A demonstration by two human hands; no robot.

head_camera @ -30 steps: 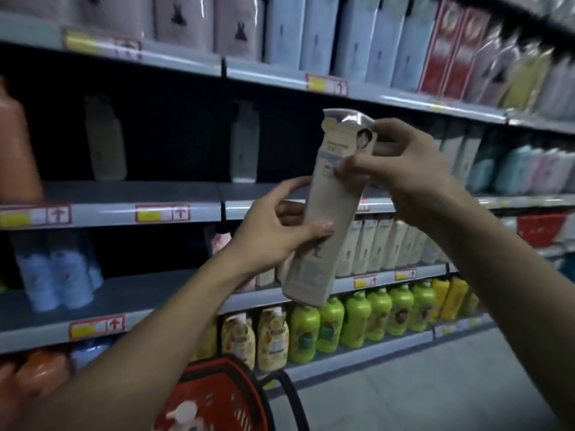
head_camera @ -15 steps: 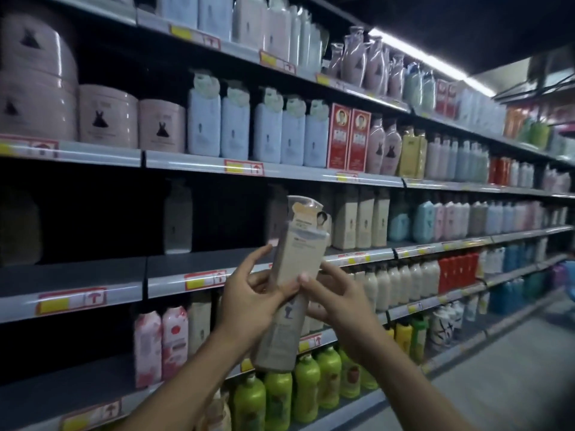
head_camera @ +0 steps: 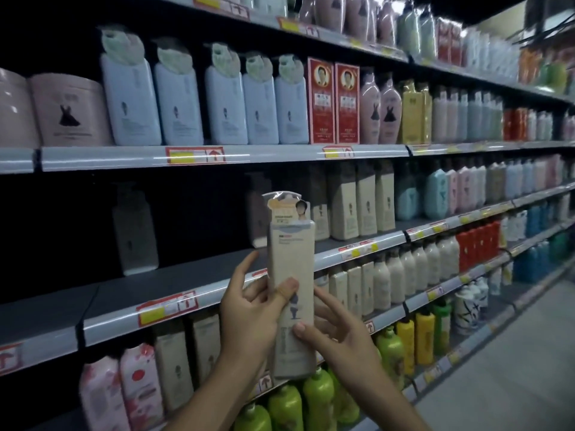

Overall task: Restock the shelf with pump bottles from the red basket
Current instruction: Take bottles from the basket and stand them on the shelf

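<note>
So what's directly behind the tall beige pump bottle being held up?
Behind the tall beige pump bottle: matching beige bottles on the grey shelf. The shelf edge behind it is covered.

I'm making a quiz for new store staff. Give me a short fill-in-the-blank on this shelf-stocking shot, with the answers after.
1. The beige pump bottle is held upright by ____ hands.
2. The left hand has its ____ pressed on the bottle's front.
3. The two red boxes stand on the shelf ____ the half-bare shelf behind the bottle.
4. The bottles on the bottom shelf under the right hand are mostly ____.

Answers: both; thumb; above; green
</note>
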